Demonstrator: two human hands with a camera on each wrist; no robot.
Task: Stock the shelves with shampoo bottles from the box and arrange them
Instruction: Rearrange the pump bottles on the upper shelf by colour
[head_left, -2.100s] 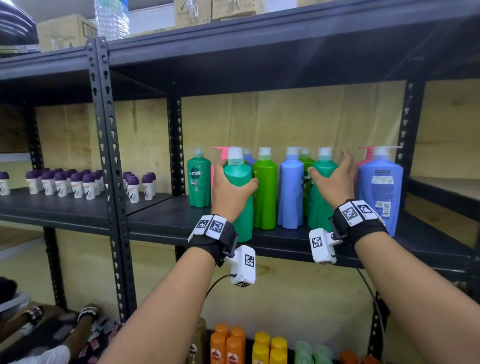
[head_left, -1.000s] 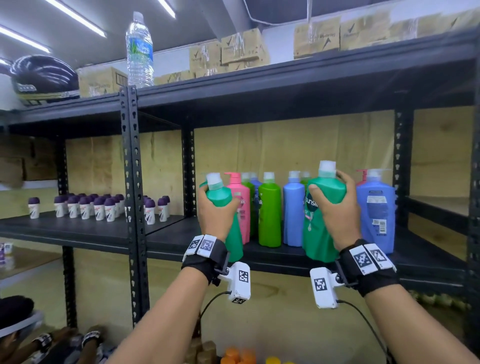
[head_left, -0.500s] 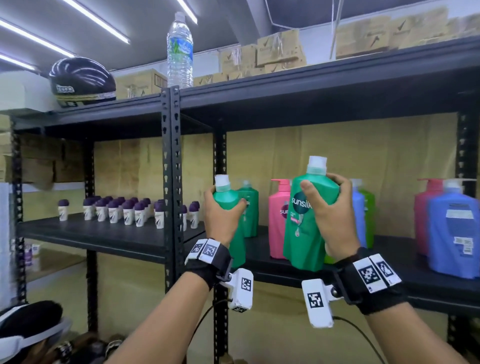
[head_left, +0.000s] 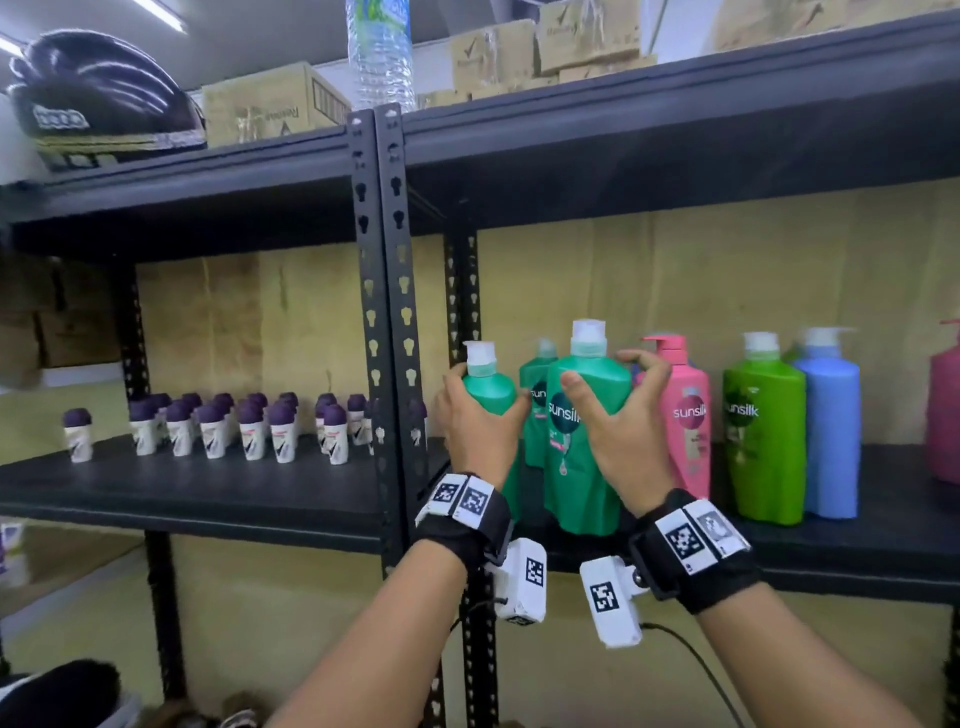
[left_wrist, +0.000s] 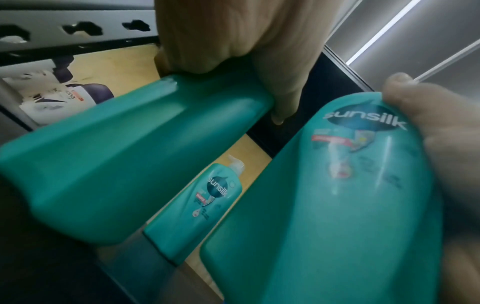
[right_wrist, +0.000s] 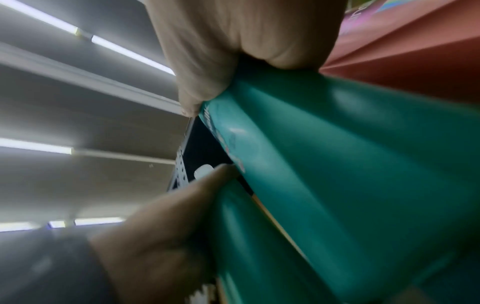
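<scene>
Teal shampoo bottles (head_left: 582, 441): two in hand at the shelf's (head_left: 857, 540) left end | left hand (head_left: 475, 436) fingers clamped on narrower bottle (head_left: 485, 387) by upright post (head_left: 387, 312) | right hand (head_left: 618, 431) fingers wrapped round larger one, base on shelf | pink bottle (head_left: 688, 410) just right.

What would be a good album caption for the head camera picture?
Left hand and right hand each grip a teal Sunsilk bottle at the black shelf, beside pink, green and blue bottles.
</scene>
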